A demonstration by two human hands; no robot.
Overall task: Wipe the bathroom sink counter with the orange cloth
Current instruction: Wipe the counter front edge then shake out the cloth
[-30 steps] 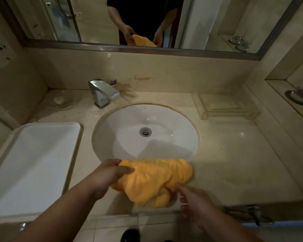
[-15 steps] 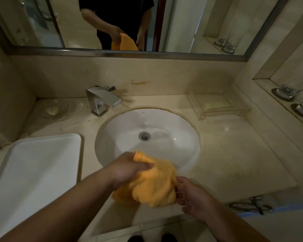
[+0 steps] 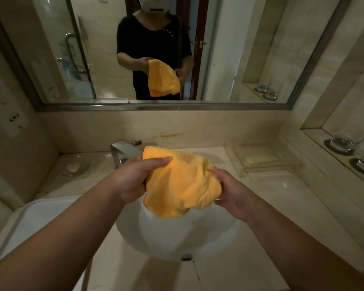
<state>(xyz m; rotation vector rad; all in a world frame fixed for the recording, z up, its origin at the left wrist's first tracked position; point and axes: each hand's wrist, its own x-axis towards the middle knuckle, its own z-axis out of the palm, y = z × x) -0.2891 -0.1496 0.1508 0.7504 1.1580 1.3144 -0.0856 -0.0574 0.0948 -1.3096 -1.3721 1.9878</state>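
The orange cloth (image 3: 181,181) hangs bunched in the air above the round white sink basin (image 3: 177,240). My left hand (image 3: 135,179) grips its upper left edge, thumb over the top. My right hand (image 3: 229,192) holds the cloth's right side, fingers tucked behind it. The beige stone counter (image 3: 282,202) spreads around the basin. The cloth hides the basin's far rim and part of the faucet.
A chrome faucet (image 3: 122,152) stands behind the basin at left. A glass soap dish (image 3: 76,166) sits far left, a clear tray (image 3: 261,162) at right, a white tray (image 3: 40,223) near left. Glasses (image 3: 343,141) stand on the right ledge. The mirror (image 3: 156,49) reflects the person.
Both hands lifted the cloth off the counter's front edge up into the air over the basin. My right hand has taken hold of it. The view tilted upward toward the mirror.
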